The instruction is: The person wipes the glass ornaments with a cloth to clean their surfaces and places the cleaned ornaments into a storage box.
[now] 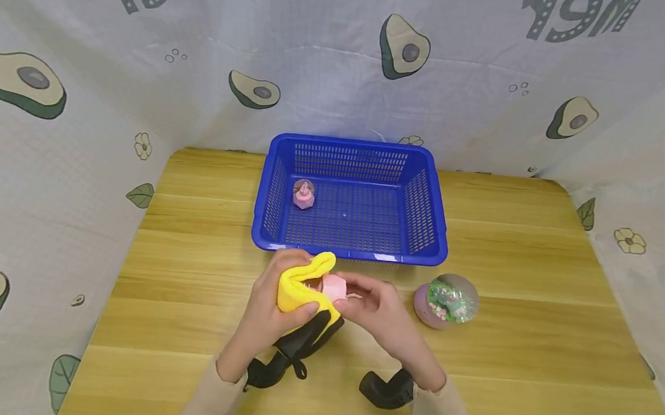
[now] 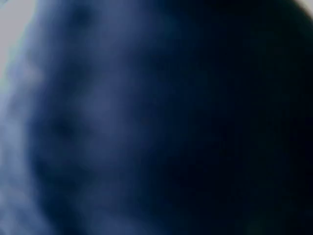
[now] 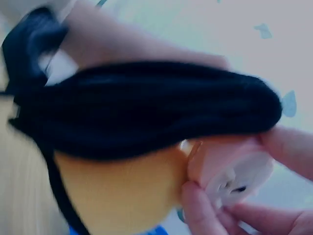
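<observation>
In the head view my left hand (image 1: 275,301) grips a yellow fleecy mitt-like cloth (image 1: 297,289) with a black cuff (image 1: 305,335) and a small hanging loop. My right hand (image 1: 377,305) pinches a small pink faceted base (image 1: 334,287) between thumb and fingers, at the fold of the yellow cloth. The base looks like that of a small snow globe; its upper part is hidden in the fold. The right wrist view shows the base's pale underside (image 3: 239,181) with a small dark slot, and fingertips around its rim. Dark blur fills the left wrist view.
Beyond the hands stands a blue plastic basket (image 1: 352,255) with a small pink snow globe (image 1: 303,195) inside at the left. A larger snow globe (image 1: 448,301) with a lilac base lies tilted on the wooden table (image 1: 537,282), right of my right hand. An avocado-print sheet (image 1: 333,51) hangs behind.
</observation>
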### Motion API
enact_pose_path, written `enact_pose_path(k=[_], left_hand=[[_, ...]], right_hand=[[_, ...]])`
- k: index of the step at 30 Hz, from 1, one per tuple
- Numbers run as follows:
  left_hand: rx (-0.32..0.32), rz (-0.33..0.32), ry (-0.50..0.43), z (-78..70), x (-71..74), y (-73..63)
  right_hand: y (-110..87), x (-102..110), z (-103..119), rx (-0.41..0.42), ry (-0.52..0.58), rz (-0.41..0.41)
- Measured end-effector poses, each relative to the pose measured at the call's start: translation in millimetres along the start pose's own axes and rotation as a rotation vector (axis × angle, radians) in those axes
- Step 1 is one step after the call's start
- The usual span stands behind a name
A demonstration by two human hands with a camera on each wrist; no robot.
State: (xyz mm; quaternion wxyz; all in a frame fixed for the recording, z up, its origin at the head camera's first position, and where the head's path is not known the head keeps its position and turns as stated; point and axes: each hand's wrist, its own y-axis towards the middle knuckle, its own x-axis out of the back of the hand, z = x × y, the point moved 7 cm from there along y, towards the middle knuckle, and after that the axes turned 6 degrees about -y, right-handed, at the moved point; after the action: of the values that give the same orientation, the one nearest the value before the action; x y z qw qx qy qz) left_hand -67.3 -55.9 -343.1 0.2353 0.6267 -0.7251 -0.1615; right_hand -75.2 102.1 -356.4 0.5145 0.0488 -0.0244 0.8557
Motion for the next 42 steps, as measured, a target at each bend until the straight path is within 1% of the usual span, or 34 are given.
enact_pose_path(k=[1, 5, 7, 8, 11, 13, 15, 19, 25, 27, 30, 33, 37, 42], left_hand=[[0.017, 0.002, -0.012, 1.2, 0.4, 0.6], [0.086, 0.023, -0.088, 5.7, 1.3, 1.9], [0.124, 0.032, -0.123, 7.6, 1.7, 2.4], [0.139, 0.035, -0.140, 8.2, 1.9, 2.7], [0.180, 0.037, -0.183, 9.9, 2.6, 3.4], [0.199, 0.037, -0.204, 10.6, 2.7, 4.0], [0.214, 0.034, -0.223, 11.1, 2.8, 4.4], [0.247, 0.028, -0.260, 12.4, 2.8, 4.6], [0.319, 0.032, -0.335, 15.7, 1.8, 3.3], [0.337, 0.030, -0.354, 16.2, 1.5, 3.0], [0.355, 0.024, -0.386, 16.8, 0.9, 2.2], [0.358, 0.026, -0.421, 16.2, -0.4, 1.7], [0.327, 0.036, -0.429, 13.2, -1.6, 2.1], [0.269, 0.043, -0.408, 9.5, -1.4, 2.9]], right_hand=[[0.0, 0, 3, 0.052, -0.041, -0.016], [-2.5, -2, 17, 0.308, -0.203, -0.072], [-4.5, -4, 22, 0.411, -0.299, -0.101], [-5.5, -4, 25, 0.461, -0.354, -0.116], [-8.0, -7, 31, 0.576, -0.504, -0.163], [-9.4, -8, 35, 0.647, -0.568, -0.193], [-11.1, -10, 38, 0.714, -0.596, -0.219], [-15.2, -13, 43, 0.872, -0.604, -0.262], [-22.3, -18, 49, 1.132, -0.621, -0.317], [-25.0, -20, 53, 1.201, -0.629, -0.327], [-27.2, -21, 59, 1.254, -0.639, -0.334], [-27.6, -20, 61, 1.264, -0.621, -0.330], [-26.1, -16, 56, 1.230, -0.589, -0.327], [-24.4, -11, 46, 1.153, -0.555, -0.321]])
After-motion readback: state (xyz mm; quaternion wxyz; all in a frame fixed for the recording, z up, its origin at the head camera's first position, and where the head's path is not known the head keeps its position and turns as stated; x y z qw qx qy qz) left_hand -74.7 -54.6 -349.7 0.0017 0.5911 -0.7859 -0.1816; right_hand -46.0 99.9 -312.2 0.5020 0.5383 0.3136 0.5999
